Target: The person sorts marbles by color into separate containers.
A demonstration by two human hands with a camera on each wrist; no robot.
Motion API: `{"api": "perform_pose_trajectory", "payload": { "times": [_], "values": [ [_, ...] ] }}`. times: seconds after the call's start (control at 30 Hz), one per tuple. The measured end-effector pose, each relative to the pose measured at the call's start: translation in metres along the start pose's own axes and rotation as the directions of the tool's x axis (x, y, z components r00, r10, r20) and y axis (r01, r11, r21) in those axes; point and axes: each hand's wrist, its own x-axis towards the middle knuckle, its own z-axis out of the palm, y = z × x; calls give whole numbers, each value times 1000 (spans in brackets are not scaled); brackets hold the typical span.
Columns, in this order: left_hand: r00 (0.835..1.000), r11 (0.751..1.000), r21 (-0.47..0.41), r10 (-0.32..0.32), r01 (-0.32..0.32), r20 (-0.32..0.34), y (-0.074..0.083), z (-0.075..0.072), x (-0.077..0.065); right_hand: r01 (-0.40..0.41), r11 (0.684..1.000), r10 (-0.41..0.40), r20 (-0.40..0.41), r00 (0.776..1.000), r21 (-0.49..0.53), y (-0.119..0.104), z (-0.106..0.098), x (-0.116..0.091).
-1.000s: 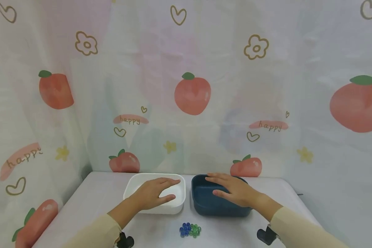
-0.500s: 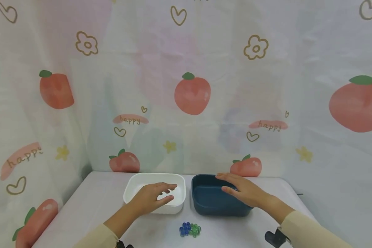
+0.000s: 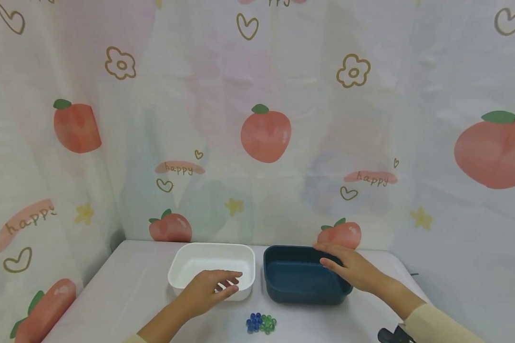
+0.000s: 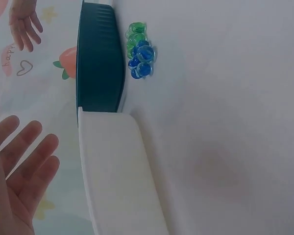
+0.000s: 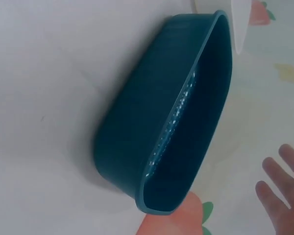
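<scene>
My left hand [image 3: 208,291] hovers over the front of a white basin [image 3: 184,259], fingers apart and loosely bent, holding nothing. At the right end of a dark blue basin [image 3: 300,293] is my right hand [image 3: 354,267], its fingers relaxed and stretched over the back right rim. In the left wrist view the left hand [image 4: 24,171] shows spread fingers beside the white basin [image 4: 117,166]. The right wrist view has the right hand [image 5: 286,191] with separate fingers, apart from the blue basin [image 5: 142,107]. Blue marbles [image 3: 254,323] and green marbles [image 3: 268,324] lie clustered together before the basins.
A white cloth covers the table [image 3: 124,286]. Behind it hangs a curtain [image 3: 257,200] printed with peaches, hearts and flowers. A black device [image 3: 395,335] is strapped at the right sleeve [image 3: 437,324]. The two basins stand side by side with a narrow gap.
My left hand has drawn back toward the front of the white basin. The right hand has moved rightward along the blue basin. The basins and marbles stay in place; the head view tilts slightly.
</scene>
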Motion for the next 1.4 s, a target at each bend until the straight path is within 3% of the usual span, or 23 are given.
{"api": "perform_pose_trajectory", "payload": {
  "times": [0.1,0.33,0.7,0.93,1.23,1.4],
  "values": [
    [1000,999,-26,-24,24,8,-2,5,-4,-51,998,50,11,999,33,3,-1,-4],
    [1000,997,-74,-9,7,-26,-8,21,-13,-121,991,123,-23,992,60,11,-1,-14],
    [993,990,-83,-113,114,12,-10,33,-17,-165,983,172,-97,980,75,22,6,-21],
    [990,987,-88,-135,133,-28,-15,42,-19,-227,970,238,-153,959,82,30,11,-25],
    [971,965,-152,-228,216,-66,-16,54,-18,-322,939,336,-125,934,117,38,21,-35],
    [950,922,-256,-310,292,-35,-14,59,-20,-338,933,354,-151,923,123,42,26,-39]
  ]
}}
